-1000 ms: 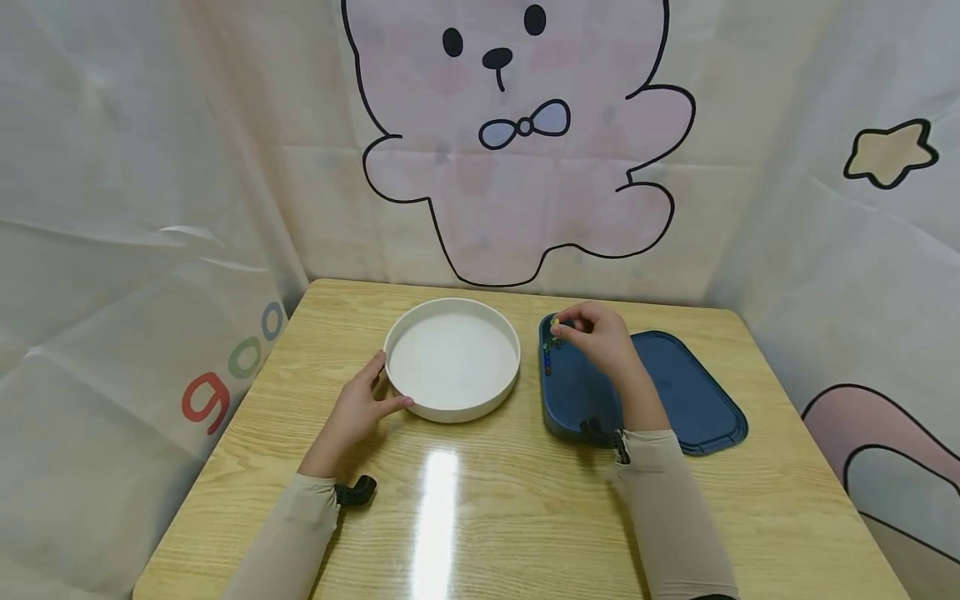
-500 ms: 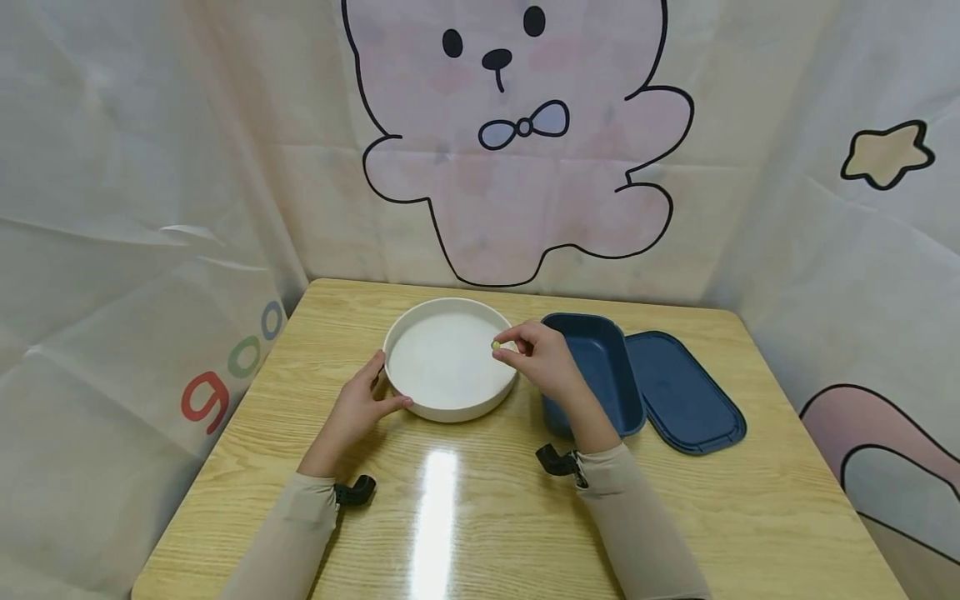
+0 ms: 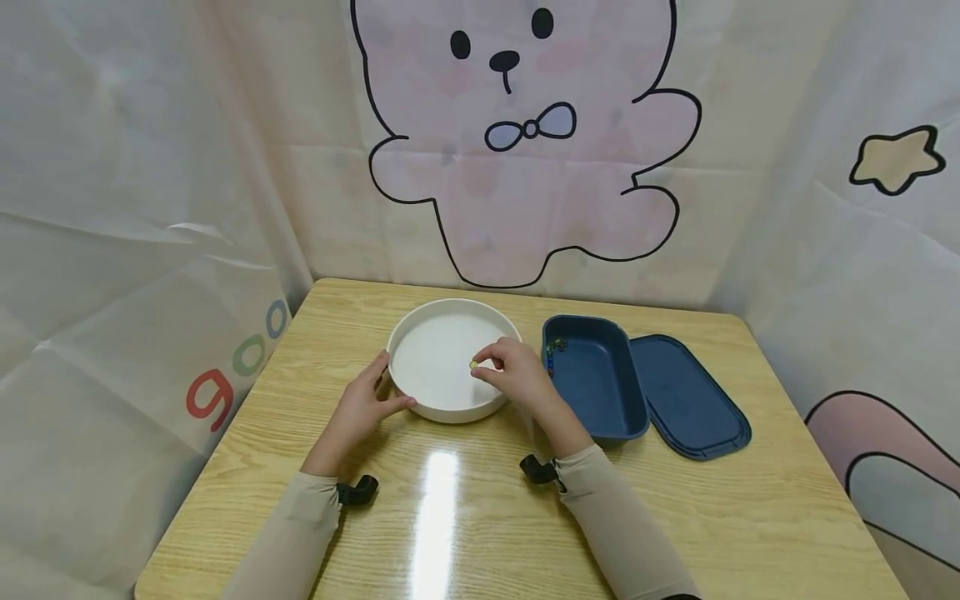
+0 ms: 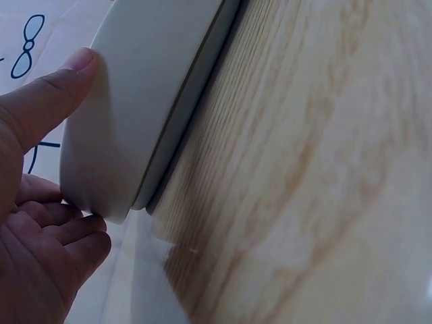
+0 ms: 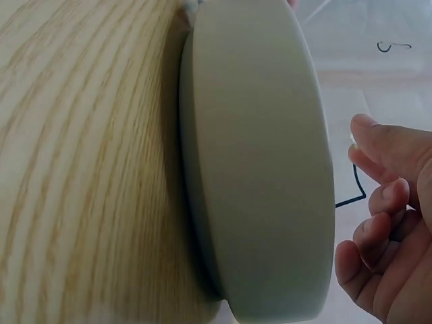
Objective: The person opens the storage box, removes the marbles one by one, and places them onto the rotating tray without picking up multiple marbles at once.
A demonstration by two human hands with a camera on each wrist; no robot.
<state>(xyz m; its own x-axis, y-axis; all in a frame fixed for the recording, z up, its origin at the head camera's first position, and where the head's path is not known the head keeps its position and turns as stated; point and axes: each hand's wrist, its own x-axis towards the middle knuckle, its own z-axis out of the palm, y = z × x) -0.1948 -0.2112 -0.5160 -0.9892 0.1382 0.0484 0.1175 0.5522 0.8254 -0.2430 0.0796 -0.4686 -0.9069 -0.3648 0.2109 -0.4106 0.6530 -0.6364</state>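
Over white tray (image 3: pixel 427 358), I see R hand (image 3: pixel 513 372) pinching yellow bit (image 3: pixel 473 365), L hand (image 3: pixel 362 406) gripping tray side; slack pinch cld drop it.

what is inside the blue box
Small beads lie in the blue box, along its left wall. The right hand and wrist cover its near left corner; anything there is hidden.

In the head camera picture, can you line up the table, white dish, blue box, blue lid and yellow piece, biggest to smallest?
1. Table
2. White dish
3. Blue box and blue lid: they look too alike to rank.
4. Yellow piece, teeny-tiny
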